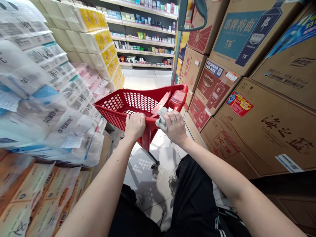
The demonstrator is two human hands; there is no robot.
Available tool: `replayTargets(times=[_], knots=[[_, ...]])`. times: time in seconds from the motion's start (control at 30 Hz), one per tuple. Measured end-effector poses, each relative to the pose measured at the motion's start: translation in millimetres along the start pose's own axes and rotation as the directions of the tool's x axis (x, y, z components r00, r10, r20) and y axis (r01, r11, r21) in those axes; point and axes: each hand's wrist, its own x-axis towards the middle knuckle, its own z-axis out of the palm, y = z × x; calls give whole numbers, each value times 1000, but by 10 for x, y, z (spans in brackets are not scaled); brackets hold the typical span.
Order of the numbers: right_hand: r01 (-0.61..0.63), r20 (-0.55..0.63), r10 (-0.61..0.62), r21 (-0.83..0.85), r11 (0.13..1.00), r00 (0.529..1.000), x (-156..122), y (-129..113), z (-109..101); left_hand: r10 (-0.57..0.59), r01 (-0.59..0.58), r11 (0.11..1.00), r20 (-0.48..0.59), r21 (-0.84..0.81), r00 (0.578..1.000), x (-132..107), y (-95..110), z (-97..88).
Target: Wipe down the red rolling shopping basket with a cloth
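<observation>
In front of me stands a red plastic shopping cart with perforated walls and dark casters. My left hand is wrapped round the near handle bar, left of its middle. Pinched in the fingers of my right hand is a crumpled whitish cloth, pressed against the right part of the handle. Inside the basket a pale pink flap slants near the right side. A raised red holder sticks up at the cart's right corner.
Stacked tissue packs and plastic-wrapped bundles line the left side. Tall cardboard cartons rise close on the right. A grey metal post stands ahead. Store shelves with small goods cross the back, beyond the tiled floor.
</observation>
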Motion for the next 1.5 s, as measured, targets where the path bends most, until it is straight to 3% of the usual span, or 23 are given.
replayTargets(times=[0.2,0.3,0.47,0.6,0.73,0.83,0.93,1.07,1.23,1.3,1.37,1.43,1.5], knots=[[-26,69,39,-186,982,997,122,-251,-27,71,-71,996,5,62,997,57,72,56],[-35,168,77,-243,969,983,355,-197,-65,97,-98,992,14,81,995,37,177,59],[-11,410,103,-221,975,906,602,32,-166,79,-79,994,-2,78,997,-67,412,56],[18,373,68,-222,975,925,474,167,-273,81,-85,993,54,83,995,-66,539,36],[124,304,-67,-173,977,950,274,250,-347,59,-90,987,221,136,974,26,603,-8],[143,316,-80,-180,973,945,241,286,-377,70,-107,989,324,97,943,104,614,-11],[73,394,15,-208,975,919,326,299,-390,59,-73,997,407,20,912,164,590,16],[-101,466,205,-238,966,861,499,323,-370,-48,48,999,478,12,877,197,498,42],[-332,551,392,-210,919,737,729,371,-342,-80,84,996,520,15,851,187,381,28],[-402,515,420,-153,903,747,832,361,-329,-99,100,995,535,29,839,180,379,24],[-425,433,423,-99,900,796,914,331,-291,-75,83,997,540,9,839,173,398,28],[-405,397,411,-103,909,821,947,298,-216,-48,68,998,545,-17,837,167,414,42],[-334,453,369,-157,929,812,926,275,-120,-51,88,995,547,-42,835,162,410,70]])
